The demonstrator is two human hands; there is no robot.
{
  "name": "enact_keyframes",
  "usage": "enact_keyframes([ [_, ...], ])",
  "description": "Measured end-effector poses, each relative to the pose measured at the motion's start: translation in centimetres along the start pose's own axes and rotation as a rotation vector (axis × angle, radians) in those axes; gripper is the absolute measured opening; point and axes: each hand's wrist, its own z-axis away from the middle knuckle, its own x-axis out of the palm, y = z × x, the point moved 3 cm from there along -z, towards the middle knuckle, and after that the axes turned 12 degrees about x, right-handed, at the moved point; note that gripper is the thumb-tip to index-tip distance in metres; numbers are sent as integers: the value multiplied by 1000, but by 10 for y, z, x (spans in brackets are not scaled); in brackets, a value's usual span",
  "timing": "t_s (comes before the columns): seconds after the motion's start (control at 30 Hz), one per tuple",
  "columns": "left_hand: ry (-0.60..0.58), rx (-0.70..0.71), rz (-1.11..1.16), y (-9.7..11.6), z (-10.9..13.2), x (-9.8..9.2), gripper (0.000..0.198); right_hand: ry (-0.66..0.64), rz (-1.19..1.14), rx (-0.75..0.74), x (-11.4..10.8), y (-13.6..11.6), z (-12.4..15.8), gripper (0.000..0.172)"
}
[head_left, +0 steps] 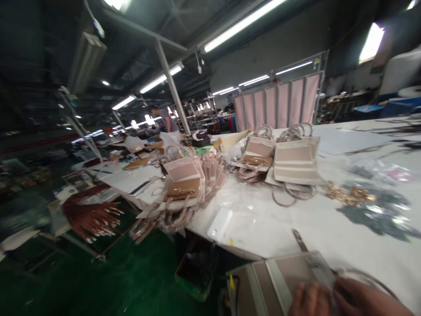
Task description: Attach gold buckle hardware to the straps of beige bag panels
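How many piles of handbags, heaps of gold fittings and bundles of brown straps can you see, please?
Piles of handbags on the table: 3
Heaps of gold fittings: 1
Bundles of brown straps: 1
Total: 5

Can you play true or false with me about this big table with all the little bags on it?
1. Both hands rest on a beige and brown bag at the table's near edge. True.
2. The piles of bags farther along the table are bright blue. False: they are pinkish beige with round handles.
3. A heap of small gold metal parts lies on the white table. True.
4. The floor is red. False: it is green.
5. A bundle of brown strips lies on a lower surface to the left. True.
6. The ceiling lights are switched off. False: the long tubes are glowing.
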Motion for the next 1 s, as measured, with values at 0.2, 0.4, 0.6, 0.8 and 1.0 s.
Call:
enact_keyframes([
  [0.2, 217, 47, 450, -4, 15, -54, 78, -78, 280, 91, -58, -51, 14, 27],
  [0.4, 156, 74, 495, -1, -2, -56, 69, -184, 223, 69, -76, -37, 3, 24],
  [0.6, 149, 69, 432, 0, -6, -59, 71, -172, 235, 11, -84, -29, 9, 22],
  [0.8, 125, 71, 429, 1, -7, -51, 71, -79, 325, 70, -68, -29, 16, 25],
  [1.0, 208, 77, 404, 1, -8, -51, 61, -59, 363, 96, -65, -32, 16, 28],
])
